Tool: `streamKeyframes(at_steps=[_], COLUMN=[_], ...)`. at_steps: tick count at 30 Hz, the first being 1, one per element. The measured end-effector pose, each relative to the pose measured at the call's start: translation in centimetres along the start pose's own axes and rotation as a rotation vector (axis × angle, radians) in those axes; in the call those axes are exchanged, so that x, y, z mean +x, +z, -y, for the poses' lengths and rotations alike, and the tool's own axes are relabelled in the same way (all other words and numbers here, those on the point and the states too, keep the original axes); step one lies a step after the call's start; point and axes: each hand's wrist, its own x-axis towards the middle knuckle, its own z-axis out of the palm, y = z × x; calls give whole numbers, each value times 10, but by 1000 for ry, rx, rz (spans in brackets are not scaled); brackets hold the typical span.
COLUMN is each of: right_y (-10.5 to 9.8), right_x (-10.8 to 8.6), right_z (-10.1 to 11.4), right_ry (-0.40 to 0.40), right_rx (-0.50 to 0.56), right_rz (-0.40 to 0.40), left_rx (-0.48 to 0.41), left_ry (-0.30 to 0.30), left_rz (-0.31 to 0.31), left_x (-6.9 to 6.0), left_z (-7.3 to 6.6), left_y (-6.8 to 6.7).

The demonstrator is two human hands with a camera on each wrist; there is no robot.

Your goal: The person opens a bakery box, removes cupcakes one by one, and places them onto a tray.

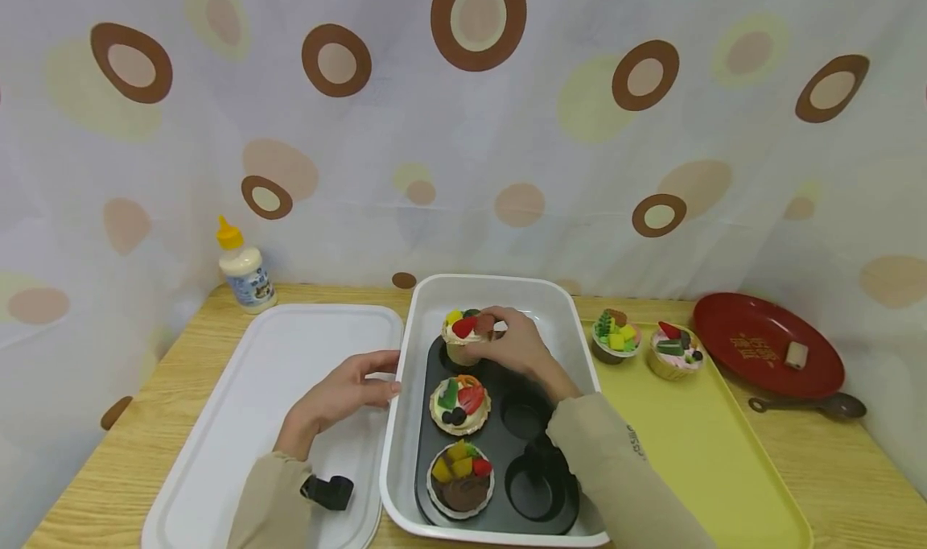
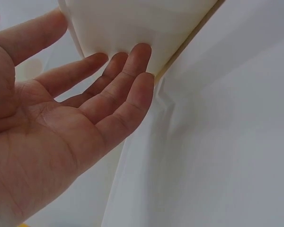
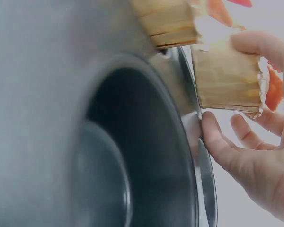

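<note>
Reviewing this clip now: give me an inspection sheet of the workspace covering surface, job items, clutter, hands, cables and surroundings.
Surface: wooden table, carrying a white tray and a yellow tray.
Job items: white bin containing a dark muffin pan; far cupcake, middle cupcake and near cupcake line its left column.
Clutter: bottle, two cupcakes on the yellow tray, red plate bearing a small pale piece, dark spoon.
Hands: left hand touches the bin's left side; right hand holds the far cupcake.
Cables: nothing seen; black device at the left cuff.
Surroundings: spotted curtain behind the table.
</note>
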Motion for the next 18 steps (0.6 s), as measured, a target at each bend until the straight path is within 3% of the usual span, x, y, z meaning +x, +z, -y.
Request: streamKeyframes(at_steps=[7,13,18], right_y=[-1,-5,-15], right_x=[-4,-3,-3], right_z=[3,8,19], right_ry=[40,135,60], right_rx=[109,335,305], right_rz=[10,63,98], left_rx=[-11,0,18], left_ry=[10,8,2], left_rz=[7,4,-3], left_x=[-2,-2,0], left_z=[0,-1,-1], left_y=[0,1,-1])
